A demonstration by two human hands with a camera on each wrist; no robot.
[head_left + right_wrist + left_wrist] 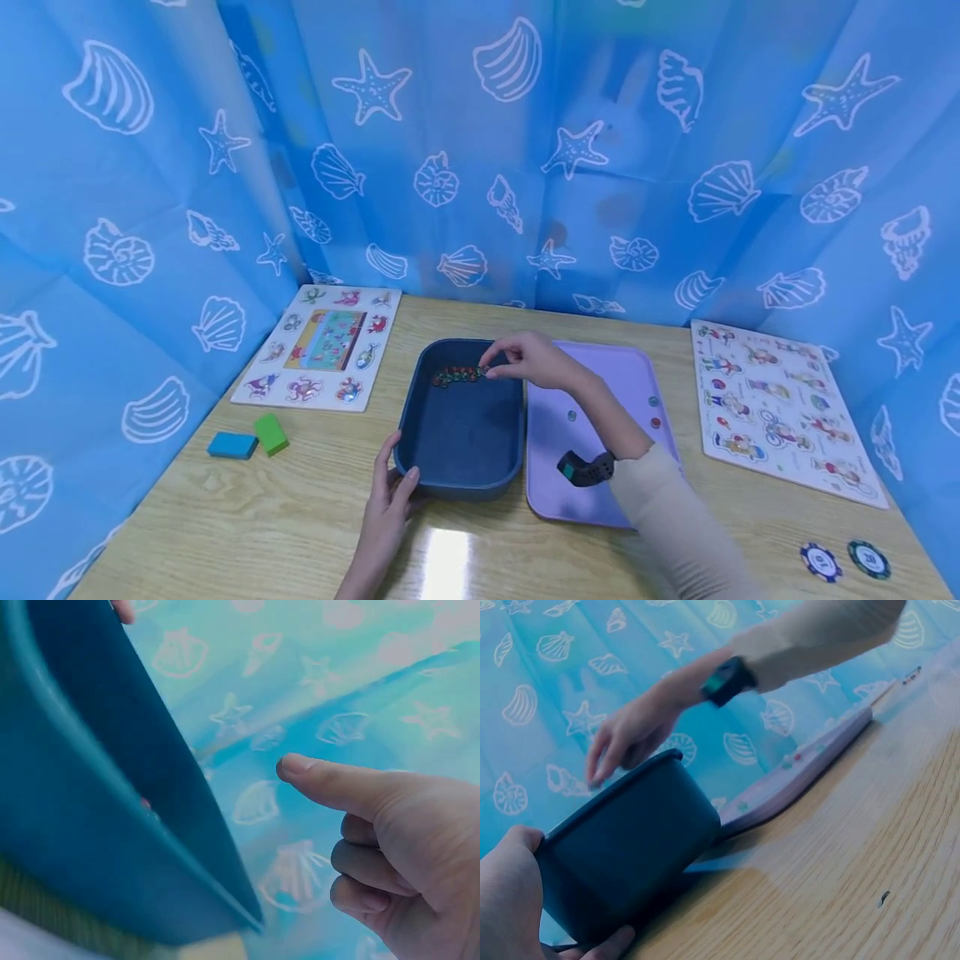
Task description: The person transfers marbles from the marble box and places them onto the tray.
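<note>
A deep dark-blue bin [471, 433] stands on the table with a row of small red and green glass marbles [454, 377] along its far end. My left hand [386, 504] grips its near left corner, thumb up at the rim and fingers under the base in the left wrist view. Over the bin's far right side, my right hand [528, 360] pinches a small greenish marble [594, 784] between thumb and fingertips. To the right lies a shallow lilac tray [551, 487] with a red marble [656, 422] and green marbles [572, 415] spread on it.
Picture boards stand at the back left [251, 379] and right [780, 408]. A blue block [232, 445] and a green block [271, 434] lie left of the bin. Two poker chips [821, 562] are at the front right. A blue shell-print curtain [465, 208] surrounds the table.
</note>
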